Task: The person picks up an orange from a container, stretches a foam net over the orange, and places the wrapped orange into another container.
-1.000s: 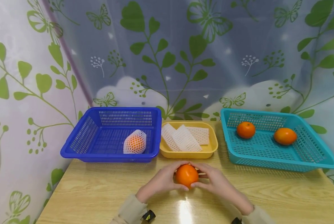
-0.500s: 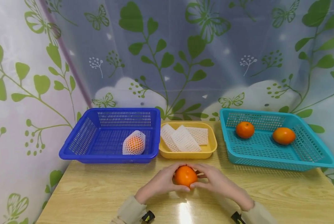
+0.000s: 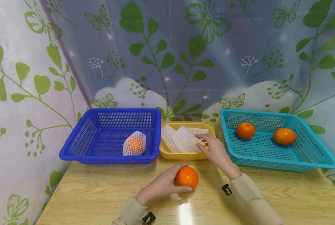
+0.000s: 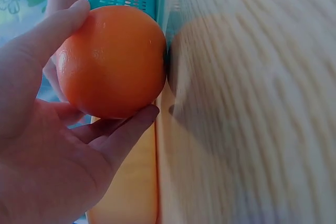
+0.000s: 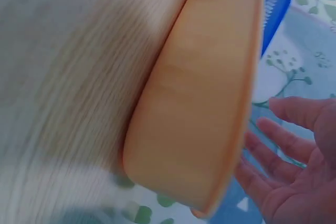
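An orange (image 3: 187, 178) sits on the wooden table, and my left hand (image 3: 163, 182) grips its left side between thumb and fingers. In the left wrist view the fingers curl round the far side of the orange (image 4: 115, 61). My right hand (image 3: 215, 150) hovers over the right side of a yellow tray (image 3: 188, 155), fingers apart and holding nothing. White foam net sleeves (image 3: 186, 139) lie flat and overlapping in that tray. Below the rim, the tray wall (image 5: 194, 87) fills the middle of the right wrist view, with the right hand (image 5: 294, 156) beside it.
At the left stands a blue basket (image 3: 111, 161) with one netted orange (image 3: 135, 145) inside. A teal basket (image 3: 268, 167) at the right holds two bare oranges, one at its left (image 3: 245, 130) and one at its right (image 3: 284, 136). A patterned curtain (image 3: 167, 62) hangs behind.
My right hand has left the orange and moved up and to the right, over the yellow tray. The left hand still holds the orange in nearly the same spot.
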### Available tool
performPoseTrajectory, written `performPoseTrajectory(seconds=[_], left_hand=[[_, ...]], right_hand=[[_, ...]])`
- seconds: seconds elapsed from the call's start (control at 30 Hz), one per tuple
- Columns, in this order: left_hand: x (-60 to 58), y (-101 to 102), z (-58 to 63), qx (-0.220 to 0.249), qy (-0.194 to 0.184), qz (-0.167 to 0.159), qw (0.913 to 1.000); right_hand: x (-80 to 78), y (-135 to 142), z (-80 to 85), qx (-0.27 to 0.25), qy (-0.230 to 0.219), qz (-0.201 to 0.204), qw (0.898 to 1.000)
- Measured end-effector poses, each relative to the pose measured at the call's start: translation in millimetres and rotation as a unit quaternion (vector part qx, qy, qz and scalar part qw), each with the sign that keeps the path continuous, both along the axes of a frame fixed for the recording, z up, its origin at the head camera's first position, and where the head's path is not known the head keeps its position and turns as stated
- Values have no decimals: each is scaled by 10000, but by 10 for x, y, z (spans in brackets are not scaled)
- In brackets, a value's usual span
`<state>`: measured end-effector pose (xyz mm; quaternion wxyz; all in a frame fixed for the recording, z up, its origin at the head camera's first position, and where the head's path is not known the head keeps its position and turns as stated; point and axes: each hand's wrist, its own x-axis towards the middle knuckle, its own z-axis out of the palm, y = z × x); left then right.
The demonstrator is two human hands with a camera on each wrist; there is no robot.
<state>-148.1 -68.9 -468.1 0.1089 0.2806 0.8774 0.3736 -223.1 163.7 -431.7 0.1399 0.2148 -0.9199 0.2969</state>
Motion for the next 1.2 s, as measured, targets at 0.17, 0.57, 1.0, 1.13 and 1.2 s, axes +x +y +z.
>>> performPoseTrajectory(seconds=[0.17, 0.57, 1.0, 1.13, 1.2], left_hand=[[23, 13, 3, 60, -79, 69, 9999], [51, 33, 15, 88, -74, 62, 9999], [28, 35, 8, 37, 109, 50, 9999], [39, 22, 41, 8, 116, 60, 9999], [40, 7, 76, -7, 96, 62, 9999]], right_hand=[[-197, -75, -83, 303, -414, -289, 9983], [-299, -157, -191, 517, -780, -594, 9938], [-215, -77, 73, -522, -163, -786, 9954], [-140, -55, 185, -961, -75, -809, 9920], [-90, -51, 227, -1189, -124, -779, 9898]])
